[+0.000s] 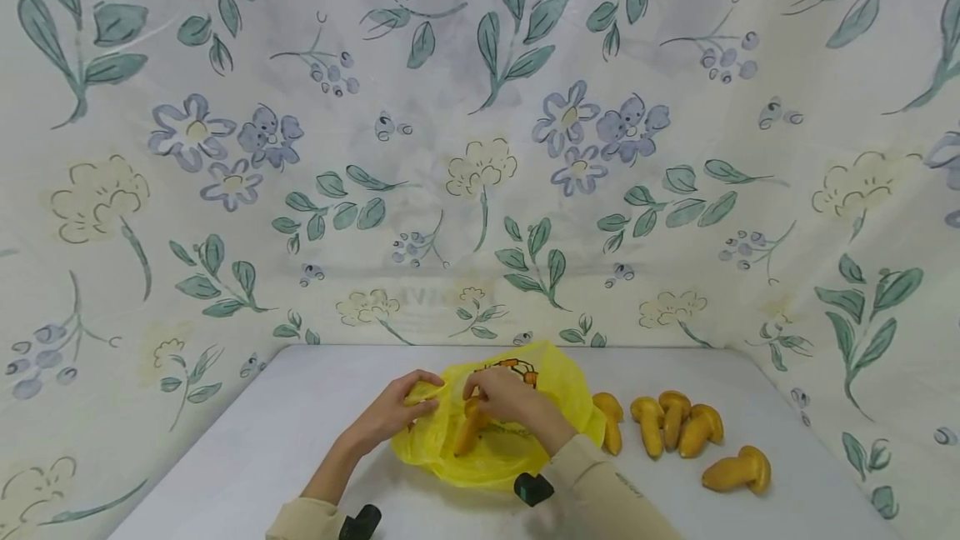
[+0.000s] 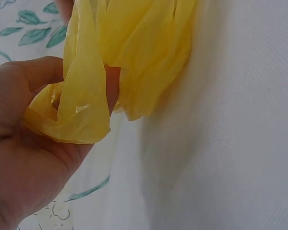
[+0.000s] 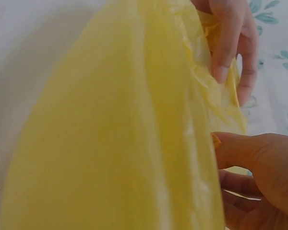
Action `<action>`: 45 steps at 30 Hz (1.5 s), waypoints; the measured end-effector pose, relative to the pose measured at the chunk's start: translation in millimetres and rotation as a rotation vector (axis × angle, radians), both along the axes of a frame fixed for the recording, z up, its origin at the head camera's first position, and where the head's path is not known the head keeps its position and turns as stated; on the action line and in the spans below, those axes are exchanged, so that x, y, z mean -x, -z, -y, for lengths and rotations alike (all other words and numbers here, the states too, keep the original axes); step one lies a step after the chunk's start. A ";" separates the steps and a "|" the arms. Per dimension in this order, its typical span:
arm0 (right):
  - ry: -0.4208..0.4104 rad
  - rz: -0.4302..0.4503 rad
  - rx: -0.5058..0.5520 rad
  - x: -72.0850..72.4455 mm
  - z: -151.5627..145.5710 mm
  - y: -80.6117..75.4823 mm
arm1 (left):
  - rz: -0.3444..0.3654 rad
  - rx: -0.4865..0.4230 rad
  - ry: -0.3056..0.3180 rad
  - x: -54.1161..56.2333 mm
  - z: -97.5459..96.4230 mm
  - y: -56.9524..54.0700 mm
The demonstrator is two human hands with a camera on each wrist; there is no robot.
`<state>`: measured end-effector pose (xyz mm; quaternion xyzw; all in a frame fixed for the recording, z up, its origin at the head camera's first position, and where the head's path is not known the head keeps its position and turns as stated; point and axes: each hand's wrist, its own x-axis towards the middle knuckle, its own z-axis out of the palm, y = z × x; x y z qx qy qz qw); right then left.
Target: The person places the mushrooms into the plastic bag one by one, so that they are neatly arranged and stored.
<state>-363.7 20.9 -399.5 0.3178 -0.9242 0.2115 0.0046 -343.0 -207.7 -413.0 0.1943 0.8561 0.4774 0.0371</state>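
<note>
Two pale beige sleeves (image 1: 611, 486) lie nearest the head camera, with two dark blocks (image 1: 534, 489) at the wrists, one per arm. Beyond them, two bare hands work at one yellow plastic bag (image 1: 566, 373) on a white table (image 1: 262, 423).

The left hand (image 1: 393, 411) is partly closed, thumb and fingers curved about the bag's edge, a fold of plastic between them. The right hand (image 1: 508, 394) has its fingers bent in at the bag's mouth and pinches one yellow-brown mushroom (image 1: 470, 433), its stem slanting down toward the near side, yellow plastic around it. Whether the bag contains more mushrooms, I cannot tell.

Five other mushrooms lie on the table to the right of the bag. One (image 1: 613, 435) is just beside the bag, partly covered by its edge; a group of three (image 1: 675, 419) sits close together further right; the fifth (image 1: 738, 471) lies on its side nearer the camera, apart from the group. One patterned cloth (image 1: 480, 273) rises behind the table, printed with flowers, leaves and berries.
</note>
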 end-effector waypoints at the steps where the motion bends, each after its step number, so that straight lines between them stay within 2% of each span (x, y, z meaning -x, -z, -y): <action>1: 0.005 0.001 0.007 0.0 0.3 0.5 | 0.000 -0.001 -0.001 0.0 -0.1 0.2; 11: 0.064 0.022 0.131 6.3 3.6 13.8 | 0.012 0.018 -0.011 -1.5 -1.6 1.1; 16: 0.090 0.033 0.156 7.4 4.3 17.4 | 0.011 0.022 -0.021 -1.2 -2.1 1.8; 25: 0.041 0.029 0.187 5.0 1.8 9.9 | 0.007 0.018 -0.025 0.1 -2.8 3.3; 35: 0.007 0.016 0.173 2.3 -2.2 6.1 | -0.005 0.027 -0.025 1.6 -4.5 4.1; 45: 0.022 0.027 0.187 -2.3 -14.3 -0.6 | -0.008 0.034 -0.028 3.5 -2.7 3.7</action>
